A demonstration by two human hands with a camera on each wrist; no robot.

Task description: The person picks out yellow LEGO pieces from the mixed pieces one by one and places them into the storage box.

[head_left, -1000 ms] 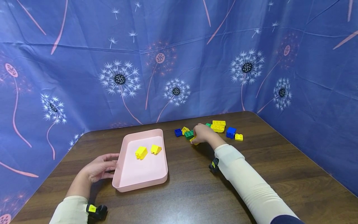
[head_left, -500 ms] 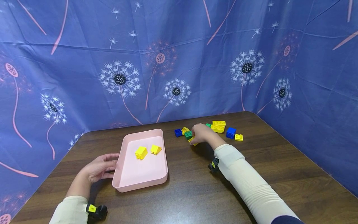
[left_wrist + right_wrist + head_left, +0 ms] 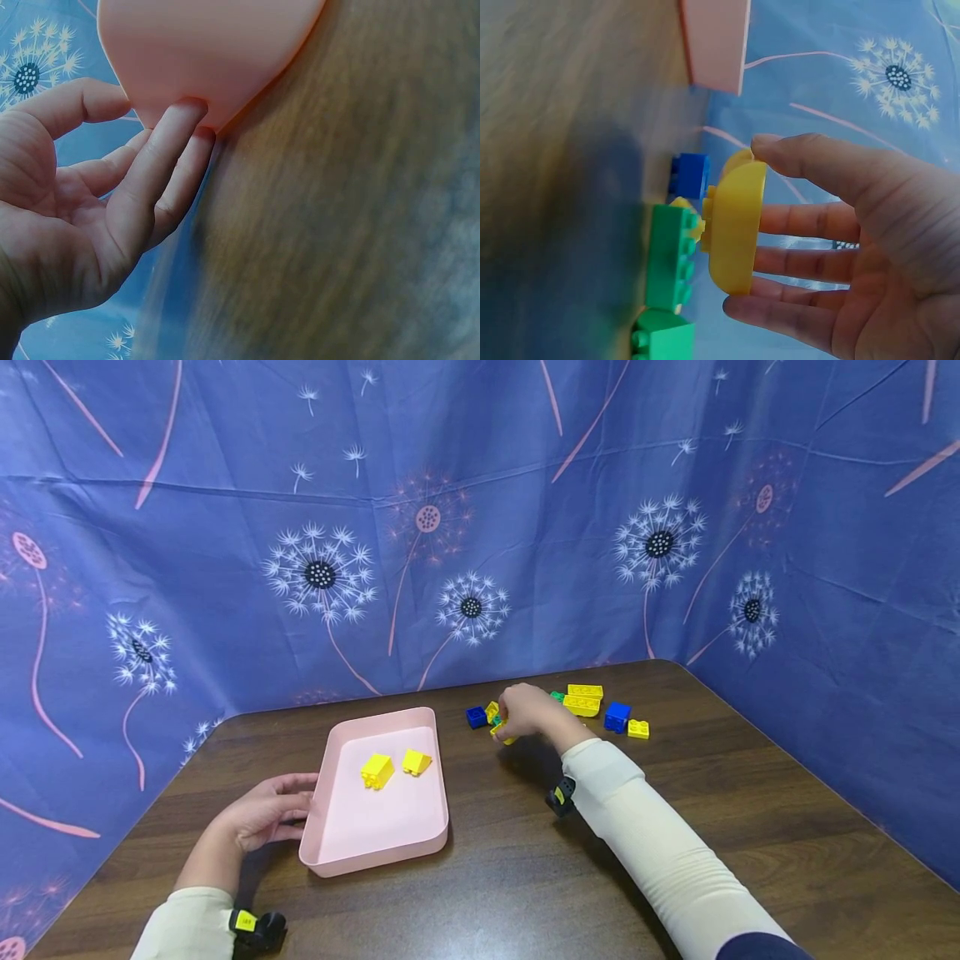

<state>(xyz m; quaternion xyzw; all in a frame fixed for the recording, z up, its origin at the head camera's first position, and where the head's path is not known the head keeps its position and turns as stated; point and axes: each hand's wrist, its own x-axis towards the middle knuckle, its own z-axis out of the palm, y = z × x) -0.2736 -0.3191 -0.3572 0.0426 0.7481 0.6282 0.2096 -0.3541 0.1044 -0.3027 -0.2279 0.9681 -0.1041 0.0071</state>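
A pink tray [image 3: 378, 831] lies left of centre, bearing two yellow bricks [image 3: 377, 771]. My left hand [image 3: 262, 812] touches its left side; in the left wrist view the extended fingertips rest against the tray's wall [image 3: 202, 52]. In the right wrist view my right hand [image 3: 900, 240] holds a yellow brick with rounded ends [image 3: 736, 225] between thumb and fingers, its studs towards the table. From the head view that hand mostly covers this brick. Close by are a long green brick [image 3: 666, 255], another green brick [image 3: 667, 341] and a blue brick [image 3: 694, 176].
Beyond the right hand lie long yellow bricks [image 3: 582, 705] and a partly hidden green one [image 3: 557, 697]. Further right are a blue brick [image 3: 617, 717] and a small yellow brick [image 3: 638, 729]. A blue patterned cloth [image 3: 480, 510] hangs behind the dark wooden table [image 3: 525, 877].
My right hand has moved a little to the left with the yellow brick, now covering more of the green brick. My left hand and the tray have stayed put.
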